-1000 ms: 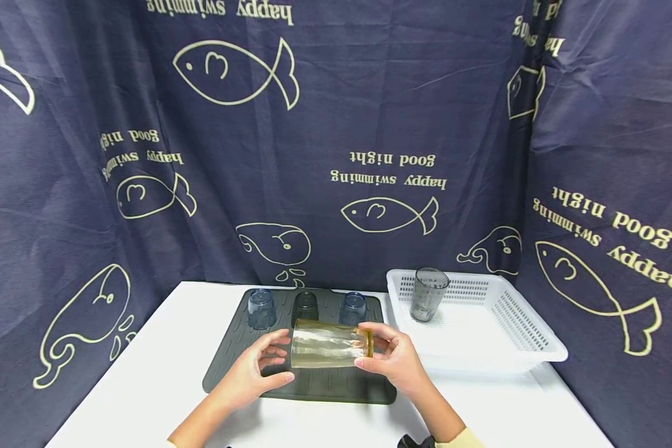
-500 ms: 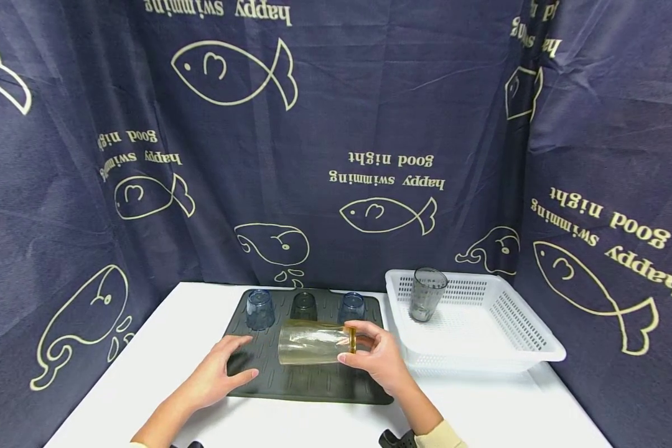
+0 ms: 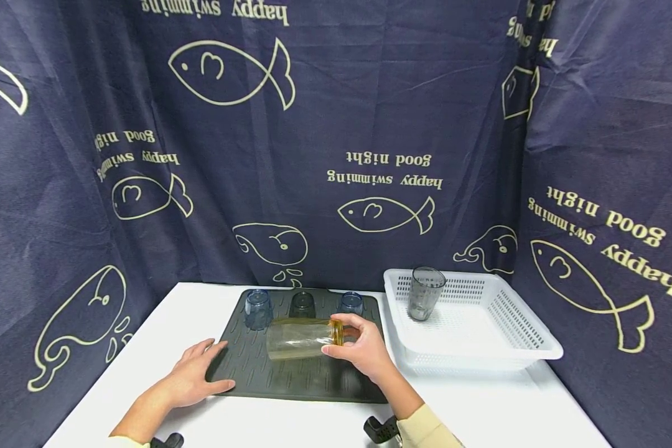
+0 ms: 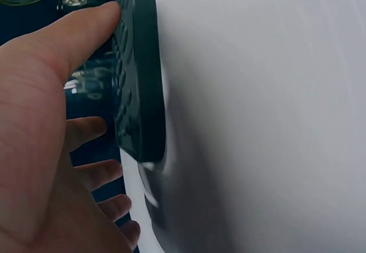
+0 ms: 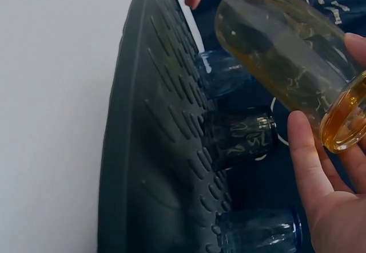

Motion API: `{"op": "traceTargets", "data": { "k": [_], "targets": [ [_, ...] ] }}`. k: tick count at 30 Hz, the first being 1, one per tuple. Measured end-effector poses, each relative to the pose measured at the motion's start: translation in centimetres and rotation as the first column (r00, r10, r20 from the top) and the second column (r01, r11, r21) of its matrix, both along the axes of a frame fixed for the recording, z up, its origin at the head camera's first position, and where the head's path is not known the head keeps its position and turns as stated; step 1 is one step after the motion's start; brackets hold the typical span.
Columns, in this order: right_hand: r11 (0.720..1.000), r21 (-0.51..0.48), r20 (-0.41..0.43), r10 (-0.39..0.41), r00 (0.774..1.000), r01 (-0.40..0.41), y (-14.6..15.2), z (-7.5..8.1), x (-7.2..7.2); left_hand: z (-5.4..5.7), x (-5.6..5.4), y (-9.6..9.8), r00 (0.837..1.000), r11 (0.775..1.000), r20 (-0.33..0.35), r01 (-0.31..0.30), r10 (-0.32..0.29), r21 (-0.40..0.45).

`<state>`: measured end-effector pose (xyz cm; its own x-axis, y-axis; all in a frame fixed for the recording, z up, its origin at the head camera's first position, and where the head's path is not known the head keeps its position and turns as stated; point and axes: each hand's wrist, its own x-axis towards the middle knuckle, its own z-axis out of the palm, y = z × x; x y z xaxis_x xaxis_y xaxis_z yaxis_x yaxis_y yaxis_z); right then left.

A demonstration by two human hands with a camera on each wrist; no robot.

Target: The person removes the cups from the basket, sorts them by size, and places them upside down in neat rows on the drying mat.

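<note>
Nearest are two pale sleeves, the left sleeve [image 3: 124, 442] and the right sleeve [image 3: 425, 429], with two black devices beside them, the left device [image 3: 170, 441] and the right device [image 3: 381, 429]. Beyond them are two hands over one white table [image 3: 453, 410].

The left hand [image 3: 187, 376] is released and holds nothing; its fingers are spread at the left edge of the one dark mat [image 3: 257, 376]. Whether its fingertips touch the mat I cannot tell.

The right hand [image 3: 364, 348] grasps one amber glass [image 3: 302, 339] by its thick end, thumb on the near side. The amber glass is on its side above the mat, clear of it, its other end pointing left.

Past the amber glass, three glasses stand in a row along the mat's far part: two blue and one dark. The left blue glass [image 3: 258, 309] and the right blue glass [image 3: 351, 303] flank the dark glass [image 3: 302, 304], all well apart.

Right of the mat is one white basket [image 3: 465, 326] with one grey glass [image 3: 425, 292] inside, near its far left corner, leaning. That makes five glasses.

Farthest back hangs dark blue cloth [image 3: 313, 137] with pale fish, three whales and upside-down lettering.
</note>
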<state>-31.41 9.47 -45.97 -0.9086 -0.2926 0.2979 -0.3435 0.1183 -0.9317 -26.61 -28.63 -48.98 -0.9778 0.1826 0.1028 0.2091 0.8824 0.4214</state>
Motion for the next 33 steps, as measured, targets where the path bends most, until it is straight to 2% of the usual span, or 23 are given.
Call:
{"op": "traceTargets", "data": {
  "k": [3,6,13,24,33],
  "targets": [
    [1.0,0.028,-0.004,-0.009,1.0,0.01,-0.4,0.0,-0.3,0.1,-0.1,-0.5,0.998,1.0,0.068,-0.015,0.016,-0.014],
    [0.999,0.039,-0.01,-0.009,1.0,0.009,-0.7,0.3,-0.4,0.1,-0.2,-0.8,0.995,0.999,0.095,-0.024,0.027,-0.033],
    [0.998,0.068,-0.035,-0.002,0.999,0.004,-1.4,0.7,-0.7,-0.4,-0.2,-1.0,0.995,0.997,0.088,-0.037,0.042,-0.062],
    [0.986,0.162,-0.108,-0.015,0.994,0.032,-2.6,1.2,-1.7,-0.5,-0.3,-1.3,0.994,0.998,0.102,-0.027,0.033,-0.059],
    [0.972,0.227,-0.169,-0.025,0.985,0.064,-4.0,1.8,-2.5,-0.4,-0.6,-1.3,0.993,0.995,0.108,-0.025,0.036,-0.098]
  ]
}}
